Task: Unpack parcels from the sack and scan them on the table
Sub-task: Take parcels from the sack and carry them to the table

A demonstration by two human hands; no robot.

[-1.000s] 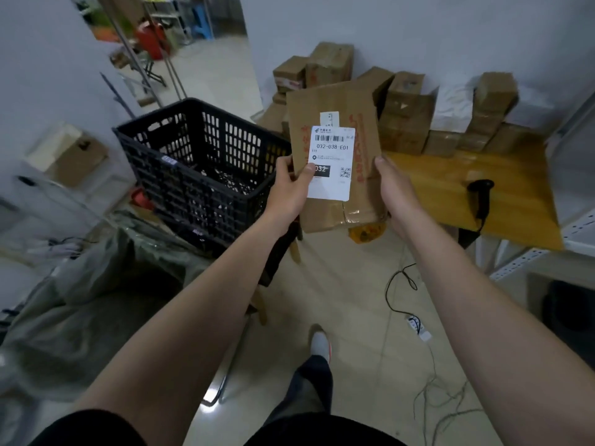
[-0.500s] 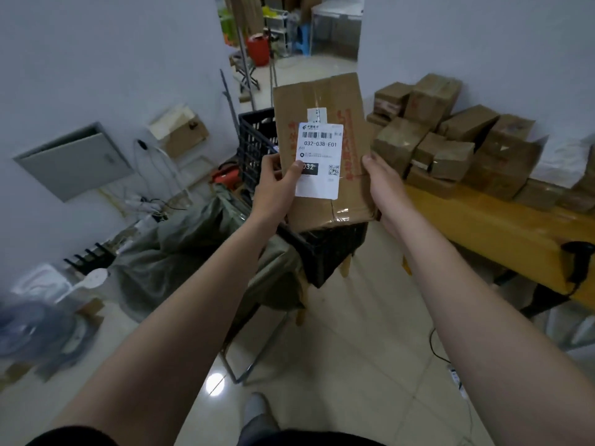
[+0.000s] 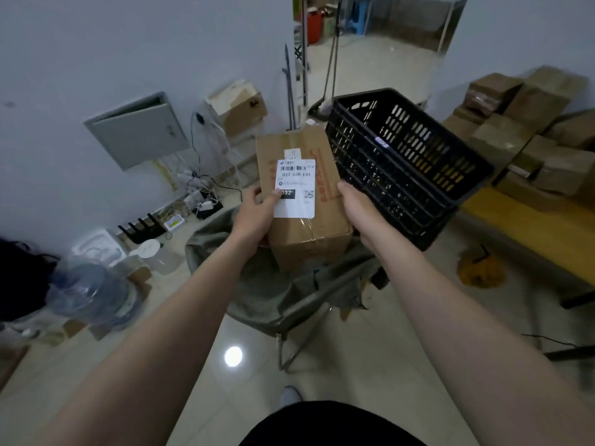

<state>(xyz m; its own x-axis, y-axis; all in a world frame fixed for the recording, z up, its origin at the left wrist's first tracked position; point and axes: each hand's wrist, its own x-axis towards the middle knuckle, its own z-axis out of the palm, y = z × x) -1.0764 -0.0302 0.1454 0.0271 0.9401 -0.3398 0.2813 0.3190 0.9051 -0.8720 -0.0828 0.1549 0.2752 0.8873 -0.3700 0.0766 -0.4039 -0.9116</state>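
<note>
Brown cardboard parcel point(image 3: 309, 233) is hovering over the grey-green fabric sack point(image 3: 257, 284); left hand point(image 3: 254, 214) and right hand point(image 3: 360, 210) fingers are clasping its sides. Best kept label-up while heading for the wooden counter point(image 3: 531, 226), three o'clock.

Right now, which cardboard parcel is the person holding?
The white-labelled parcel between left hand and right hand, above the sack; the others sit stacked on the table, right.

The yellow wooden tabletop point(image 3: 528, 220), at right, carries brown cardboard boxes point(image 3: 521, 123) stacked along its far edge against the wall. On the pale glossy tiled floor point(image 3: 370, 349) are a clear plastic water bottle point(image 3: 87, 291) at left, a black router point(image 3: 141, 226) by the wall, and a crumpled orange bag point(image 3: 479, 272) below the tabletop's front edge.
</note>
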